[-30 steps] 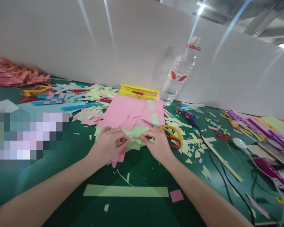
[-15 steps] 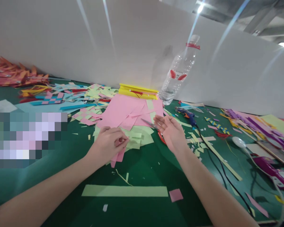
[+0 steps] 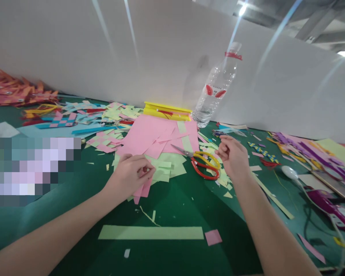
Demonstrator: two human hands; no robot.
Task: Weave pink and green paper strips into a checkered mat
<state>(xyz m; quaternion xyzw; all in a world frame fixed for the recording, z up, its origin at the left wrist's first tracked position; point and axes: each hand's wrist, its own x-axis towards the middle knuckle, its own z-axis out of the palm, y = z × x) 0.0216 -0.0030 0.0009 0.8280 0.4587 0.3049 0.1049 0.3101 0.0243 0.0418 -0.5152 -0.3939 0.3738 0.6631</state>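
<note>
Two hands are in view, well apart. From the middle of the view, the left hand (image 3: 132,172) is at 8 o'clock over pale green papers (image 3: 176,163), thumb and fingertips together; whether they pinch anything, I cannot tell. The right hand (image 3: 235,156) is near 3 o'clock, fingers loosely curled, with nothing visible in them.

One pair of scissors (image 3: 205,165) lies at 4 o'clock, between the hands and nearer the right, its one yellow and one red handle beside the right fingertips and its tip on pink paper (image 3: 143,128). The pink and green sheets overlap too much to count.

One long green strip (image 3: 151,232) lies toward 6 o'clock, with one pink square (image 3: 213,237) just off its end at 5 and one white scrap (image 3: 127,253) at 7. One clear bottle (image 3: 215,90) leans at 1 o'clock, beside one yellow folded piece (image 3: 166,111) at 12. One magenta tool (image 3: 329,205) lies at 4 o'clock by the edge of the view, and one blue-and-yellow woven strip (image 3: 263,152) at 3. An uncounted orange-red paper pile (image 3: 20,92) fills 10 o'clock.

The right hand hides part of one glue gun (image 3: 219,133); a pixelated patch covers the worktop (image 3: 89,180) at 9.
</note>
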